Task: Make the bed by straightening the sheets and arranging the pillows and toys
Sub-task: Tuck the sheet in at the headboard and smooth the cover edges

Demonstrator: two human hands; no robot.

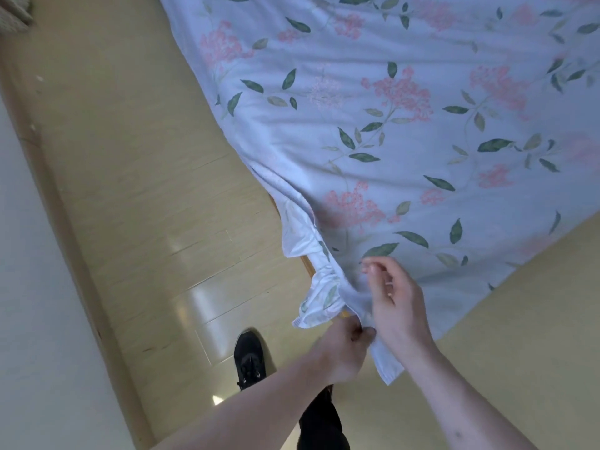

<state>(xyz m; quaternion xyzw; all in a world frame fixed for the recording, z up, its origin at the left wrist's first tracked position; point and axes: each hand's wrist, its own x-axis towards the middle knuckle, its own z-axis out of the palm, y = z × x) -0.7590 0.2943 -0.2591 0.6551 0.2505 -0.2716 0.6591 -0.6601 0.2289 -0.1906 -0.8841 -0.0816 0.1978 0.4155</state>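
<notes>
Pinching the floral sheet (406, 131) at the bed's near corner, the left hand (345, 347) is anchoring it; the right hand (394, 306), fingers loosely spread, is apparently smoothing bunched fabric.

Sheet (406, 125) spread on bed, corner hanging over floor (146, 206), shoe (250, 358) left of corner

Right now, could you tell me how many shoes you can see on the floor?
1: a black shoe on the tiled floor, beside the bed corner, left of the forearms. A second may be hidden below them.
</notes>
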